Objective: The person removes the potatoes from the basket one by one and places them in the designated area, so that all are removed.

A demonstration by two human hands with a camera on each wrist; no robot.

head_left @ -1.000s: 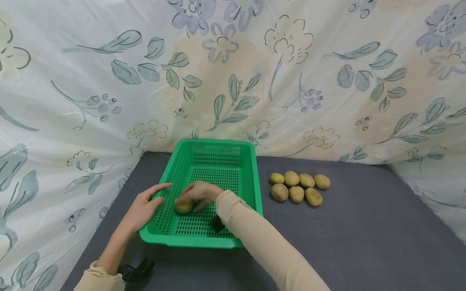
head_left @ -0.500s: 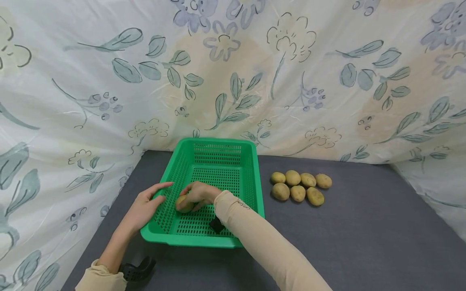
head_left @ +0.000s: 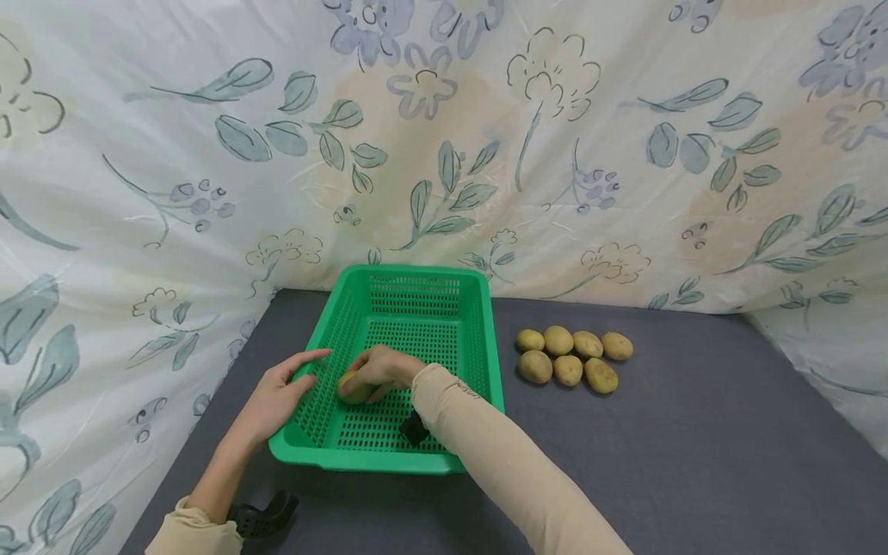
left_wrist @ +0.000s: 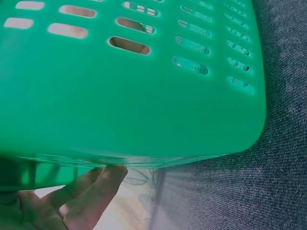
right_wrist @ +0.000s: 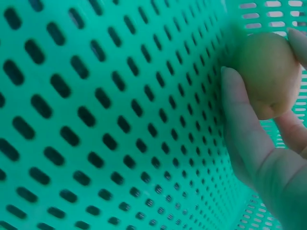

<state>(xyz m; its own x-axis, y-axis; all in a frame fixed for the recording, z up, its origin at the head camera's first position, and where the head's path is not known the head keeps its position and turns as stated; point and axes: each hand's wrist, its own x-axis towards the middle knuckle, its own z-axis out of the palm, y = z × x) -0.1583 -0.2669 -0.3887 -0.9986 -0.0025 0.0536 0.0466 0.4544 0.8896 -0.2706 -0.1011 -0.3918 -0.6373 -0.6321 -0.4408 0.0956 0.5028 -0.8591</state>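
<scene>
A green plastic basket point(head_left: 368, 460) with slotted walls and floor sits on the dark table. My right hand point(head_left: 383, 365) is down inside it, near the left wall, and grips a potato point(head_left: 357, 391) between thumb and fingers. In the right wrist view that potato point(right_wrist: 268, 79) shows close to the slotted surface, with fingers around its sides. My left hand point(head_left: 276, 402) holds the basket's left rim near the front corner, thumb over the rim. From the left wrist, its fingers point(left_wrist: 103, 189) appear against the outer wall.
Several potatoes point(head_left: 568, 370) lie in two loose rows on the dark table point(head_left: 680, 432), right of the basket. A floral curtain point(head_left: 444, 154) hangs behind and along the left side. Black wrist cameras point(head_left: 414, 428) are strapped at both wrists.
The potato in my right hand has shifted slightly right, and the fingers have closed more around it. My left hand stays on the rim; the loose potatoes have not moved.
</scene>
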